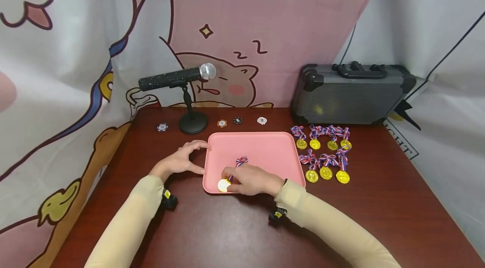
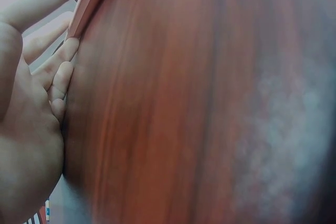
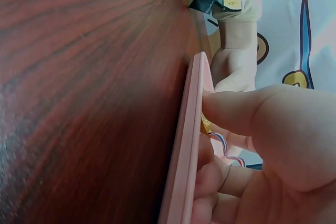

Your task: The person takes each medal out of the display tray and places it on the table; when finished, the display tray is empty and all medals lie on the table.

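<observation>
A gold medal with a striped red, white and blue ribbon is at the front left corner of a pink tray. My right hand pinches this medal between thumb and fingers, low inside the tray; in the right wrist view only the medal's edge shows beside the thumb. On the tray's left side, my left hand has its fingers spread, with thumb and fingertips touching the rim. The left wrist view shows that hand near the tabletop and the tray's edge.
Several gold medals with bundled ribbons lie in two rows right of the tray. Behind them stands a grey case. A microphone on a black stand is at the back left, with several poker chips along the back.
</observation>
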`<state>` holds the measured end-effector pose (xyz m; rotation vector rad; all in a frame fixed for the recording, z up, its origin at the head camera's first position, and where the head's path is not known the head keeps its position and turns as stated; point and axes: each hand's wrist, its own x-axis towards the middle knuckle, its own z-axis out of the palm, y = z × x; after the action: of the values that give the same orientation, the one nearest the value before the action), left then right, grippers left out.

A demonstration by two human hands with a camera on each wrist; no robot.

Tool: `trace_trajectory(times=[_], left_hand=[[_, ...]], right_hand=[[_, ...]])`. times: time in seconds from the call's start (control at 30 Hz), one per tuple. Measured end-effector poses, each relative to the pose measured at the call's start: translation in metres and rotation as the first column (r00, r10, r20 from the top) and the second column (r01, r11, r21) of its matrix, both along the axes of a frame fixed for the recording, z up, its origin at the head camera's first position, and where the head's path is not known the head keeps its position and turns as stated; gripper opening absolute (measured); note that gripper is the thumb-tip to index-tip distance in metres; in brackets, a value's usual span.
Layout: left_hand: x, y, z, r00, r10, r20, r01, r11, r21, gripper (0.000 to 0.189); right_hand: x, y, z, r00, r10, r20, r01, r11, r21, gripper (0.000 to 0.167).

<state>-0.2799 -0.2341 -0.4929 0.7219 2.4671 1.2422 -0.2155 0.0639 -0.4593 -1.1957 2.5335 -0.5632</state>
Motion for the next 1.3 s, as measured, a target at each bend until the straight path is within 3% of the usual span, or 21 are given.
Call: trace_trajectory(times=[0.2,0.33,0.47,0.53,0.63,0.73,0.9,1.0,1.13,1.3], left_hand=[[0.0,-0.001,0.0,1.0,0.002,0.006,-0.002,1.0,-0.005,0.082],[0.0,0.0,-0.001,1.0,0.003,0.011,-0.003,1.0,-0.005,0.082],[0.0,0.0,-0.003,1.0,0.006,0.0,-0.006,1.0,0.005,0.082],[0.0,0.0,-0.004,1.0,0.006,-0.001,-0.006,1.0,0.006,0.083],[0.0,0.0,-0.004,1.0,0.004,0.001,-0.004,1.0,0.006,0.083],[0.0,0.0,-0.002,1.0,0.005,-0.003,-0.005,1.0,0.0,0.082],[-0.001,0.001,0.0,1.0,0.004,-0.004,-0.004,1.0,0.011,0.081],[0.0,0.001,0.0,1.0,0.0,0.005,-0.001,1.0,0.031,0.081],[0.002,0.001,0.0,1.0,0.0,0.017,-0.001,0.998,0.058,0.082],[0.001,0.001,-0.001,1.0,0.006,0.013,-0.007,0.999,0.045,0.081]], right_hand=[[0.002,-0.001,-0.001,0.999,-0.034,-0.012,0.034,0.998,-0.057,0.018],[0.002,-0.002,-0.004,0.999,-0.016,-0.043,0.011,0.992,-0.122,0.018],[-0.001,0.002,-0.008,1.0,-0.004,-0.016,0.0,0.981,-0.192,0.018],[-0.003,0.007,-0.009,0.999,-0.008,0.037,0.017,0.971,-0.236,0.017],[-0.008,0.02,-0.009,0.987,-0.026,0.157,0.077,0.942,-0.326,0.017],[-0.013,0.038,-0.005,0.965,-0.044,0.259,0.155,0.892,-0.426,0.02],[-0.024,0.072,0.005,0.952,-0.109,0.287,0.259,0.787,-0.56,0.026],[-0.027,0.094,0.013,0.943,-0.171,0.286,0.315,0.741,-0.593,0.029],[-0.029,0.127,0.027,0.918,-0.266,0.293,0.391,0.72,-0.573,0.033],[-0.029,0.172,0.045,0.89,-0.386,0.243,0.454,0.705,-0.545,0.036]])
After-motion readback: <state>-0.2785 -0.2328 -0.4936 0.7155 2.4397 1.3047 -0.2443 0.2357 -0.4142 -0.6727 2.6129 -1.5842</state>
